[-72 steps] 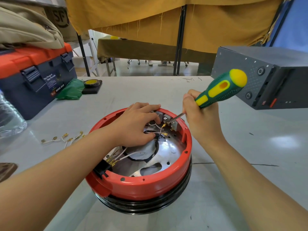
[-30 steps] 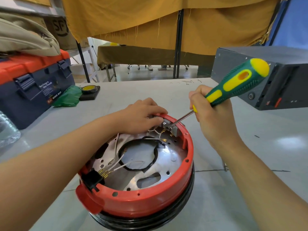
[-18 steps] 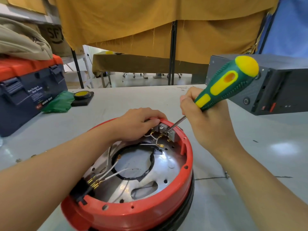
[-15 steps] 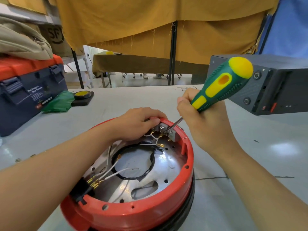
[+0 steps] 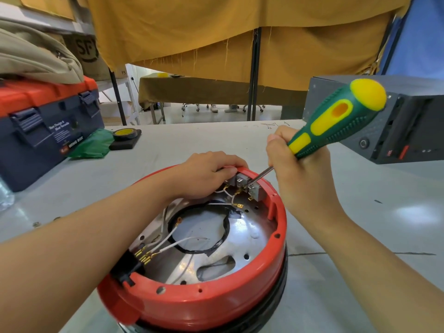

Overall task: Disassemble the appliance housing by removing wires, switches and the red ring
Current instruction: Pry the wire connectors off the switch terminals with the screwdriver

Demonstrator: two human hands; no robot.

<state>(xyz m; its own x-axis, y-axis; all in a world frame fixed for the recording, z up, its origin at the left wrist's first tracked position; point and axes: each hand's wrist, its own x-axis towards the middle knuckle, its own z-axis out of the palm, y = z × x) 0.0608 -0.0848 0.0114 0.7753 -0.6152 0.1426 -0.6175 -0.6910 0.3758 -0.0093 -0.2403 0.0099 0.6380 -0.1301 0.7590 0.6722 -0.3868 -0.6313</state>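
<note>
While the fingers [image 5: 280, 143] of the right hand [image 5: 300, 174] were curled tight round the lower end of the green-and-yellow screwdriver [image 5: 336, 118], its metal shaft ran down and to the left, and the tip met the grey switch block [image 5: 247, 187] fixed inside the far wall of the housing. The handle tilted up and to the right, its yellow butt in front of the dark grey box [image 5: 408, 121] that sat on the table to the right.

The left hand [image 5: 204, 176] lay over the far rim of the red ring [image 5: 192, 301], its fingers bent down over the left end of the switch block and pressing on it; whether they actually pinched it could not be told. White wires [image 5: 175, 241] with brass terminals ran across the shiny metal plate [image 5: 249, 239] inside the ring, some to a black connector [image 5: 127, 270] at the near-left rim, others up to the switch block. A black gasket loop [image 5: 224, 233] lay on the plate round its middle opening. The red ring sat on top of a black base [image 5: 269, 316], near the front edge of the grey table [image 5: 360, 212].

Further off, on the left, stood a blue toolbox [image 5: 43, 131] with an orange lid, a beige bag [image 5: 36, 56] on top of it. Just beside the toolbox lay a green cloth [image 5: 93, 145] and a roll of yellow tape [image 5: 125, 133] on a black pad. A mustard-coloured curtain [image 5: 216, 27] hung behind the table.
</note>
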